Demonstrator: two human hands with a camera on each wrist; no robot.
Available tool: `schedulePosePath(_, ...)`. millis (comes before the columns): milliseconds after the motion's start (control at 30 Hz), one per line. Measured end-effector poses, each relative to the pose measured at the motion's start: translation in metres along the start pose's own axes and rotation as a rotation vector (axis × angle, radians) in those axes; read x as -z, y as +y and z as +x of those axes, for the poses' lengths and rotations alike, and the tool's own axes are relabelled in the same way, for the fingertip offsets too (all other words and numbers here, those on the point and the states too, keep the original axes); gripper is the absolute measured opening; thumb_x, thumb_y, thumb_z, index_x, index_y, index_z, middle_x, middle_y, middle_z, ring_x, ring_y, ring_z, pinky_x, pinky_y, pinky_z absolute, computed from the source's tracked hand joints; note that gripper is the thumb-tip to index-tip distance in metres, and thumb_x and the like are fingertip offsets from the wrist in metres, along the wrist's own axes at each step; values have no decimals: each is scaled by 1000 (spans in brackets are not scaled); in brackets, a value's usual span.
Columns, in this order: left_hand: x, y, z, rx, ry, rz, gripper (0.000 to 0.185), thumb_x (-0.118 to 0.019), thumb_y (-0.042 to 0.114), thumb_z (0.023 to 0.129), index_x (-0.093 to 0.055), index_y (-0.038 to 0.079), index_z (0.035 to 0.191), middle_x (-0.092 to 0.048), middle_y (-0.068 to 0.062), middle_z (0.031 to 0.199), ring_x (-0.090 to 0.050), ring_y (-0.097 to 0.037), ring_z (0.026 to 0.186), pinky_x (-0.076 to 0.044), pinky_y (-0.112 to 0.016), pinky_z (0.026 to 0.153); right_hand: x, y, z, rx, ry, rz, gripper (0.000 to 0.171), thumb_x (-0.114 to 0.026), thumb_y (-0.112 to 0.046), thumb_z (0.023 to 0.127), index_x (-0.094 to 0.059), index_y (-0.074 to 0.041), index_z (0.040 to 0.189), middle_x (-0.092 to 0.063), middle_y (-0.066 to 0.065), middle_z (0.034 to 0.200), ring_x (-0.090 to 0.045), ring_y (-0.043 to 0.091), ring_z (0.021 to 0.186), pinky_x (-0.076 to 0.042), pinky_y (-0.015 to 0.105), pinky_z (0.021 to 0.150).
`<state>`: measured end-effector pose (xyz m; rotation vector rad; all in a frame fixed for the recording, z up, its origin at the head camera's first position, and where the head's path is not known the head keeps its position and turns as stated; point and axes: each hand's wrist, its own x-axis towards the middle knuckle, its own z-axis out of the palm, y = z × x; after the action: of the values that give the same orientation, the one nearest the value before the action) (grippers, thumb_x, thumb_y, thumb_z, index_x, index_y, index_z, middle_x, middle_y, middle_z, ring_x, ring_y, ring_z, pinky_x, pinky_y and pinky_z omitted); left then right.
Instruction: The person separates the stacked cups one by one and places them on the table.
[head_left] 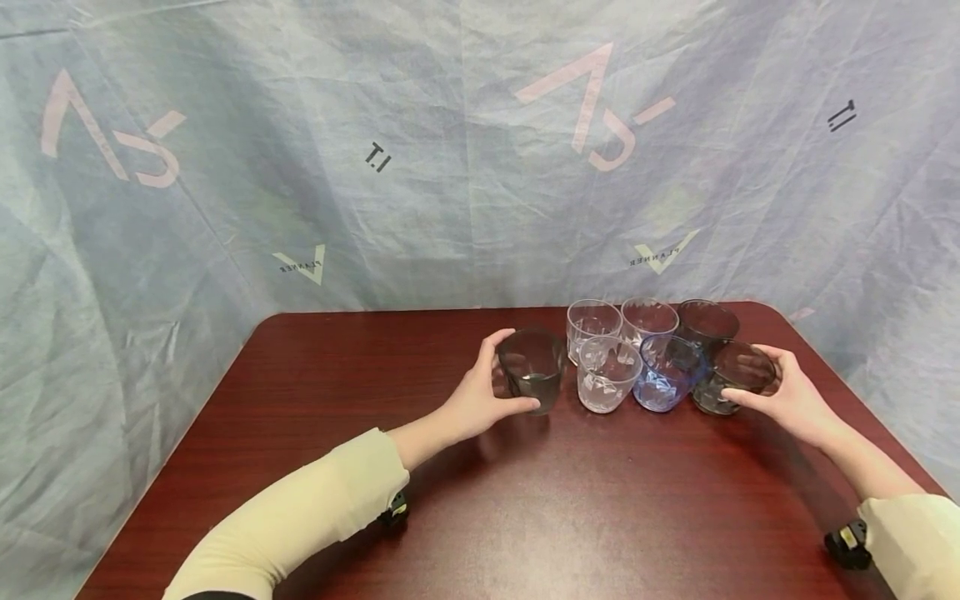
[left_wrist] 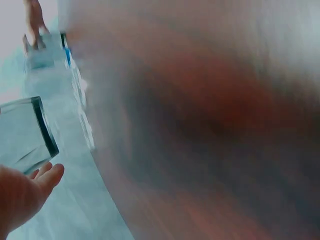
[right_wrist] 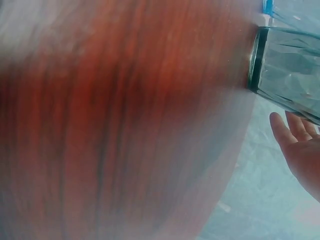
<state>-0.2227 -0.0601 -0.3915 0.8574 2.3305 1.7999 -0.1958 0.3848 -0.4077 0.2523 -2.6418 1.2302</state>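
Note:
My left hand (head_left: 483,387) grips a dark grey drinking glass (head_left: 534,367) between thumb and fingers. In the left wrist view that glass (left_wrist: 25,132) is held off the tabletop, its base apart from the wood. My right hand (head_left: 795,400) curls around another dark grey glass (head_left: 720,392) at the right end of the front row. This one (right_wrist: 287,72) has its base on the table in the right wrist view. Beside it stands a blue glass (head_left: 663,379), then a clear glass (head_left: 603,383) nearest the left hand's glass.
Behind the front row stand two clear glasses, one at left (head_left: 592,321) and one in the middle (head_left: 648,317), plus a dark grey glass (head_left: 708,321) at right. All are on a reddish-brown wooden table (head_left: 570,517). A printed pale cloth (head_left: 450,225) hangs behind it.

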Motion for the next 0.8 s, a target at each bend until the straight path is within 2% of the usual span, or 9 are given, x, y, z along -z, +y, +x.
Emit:
schedulePosePath(167,-24,9,-9,1,-44,-64,96,-82,4,77,-21,29,147,-57,-15,128,-62,-28,108,-52,-38,87,0,0,0,-19,-11,-8,80,-74,-9,87,-17,10,140,-41,29,128,-41,-15,98,-40,5,69)
schedulePosePath(267,-38,11,-13,-11,-78,-82,97,-82,3,77,-21,29,147,-55,-14,131,-61,-29,111,-51,-36,87,0,0,1,-30,-21,-16,82,-74,-11,88,-16,11,142,-39,32,131,-39,-15,98,-40,5,70)
schedulePosePath(467,-63,13,-18,-29,-140,-41,96,-84,6,76,-21,23,147,-51,-13,137,-55,-21,119,-50,-29,88,0,0,2,-33,-28,-27,82,-73,-12,88,-16,11,142,-37,32,131,-38,-14,97,-40,5,68)
schedulePosePath(633,-78,13,-15,-9,-184,60,98,-85,15,77,-19,26,149,-52,-6,134,-54,-10,116,-49,-24,84,1,0,1,-26,-9,-20,82,-74,-11,87,-17,11,141,-38,33,130,-38,-14,97,-39,4,69)
schedulePosePath(800,-91,10,-9,-7,-205,85,97,-84,17,78,-19,28,148,-51,-4,133,-55,-8,114,-49,-23,81,0,1,0,-21,-1,-15,82,-75,-10,87,-17,12,141,-39,33,129,-38,-15,97,-39,3,70)
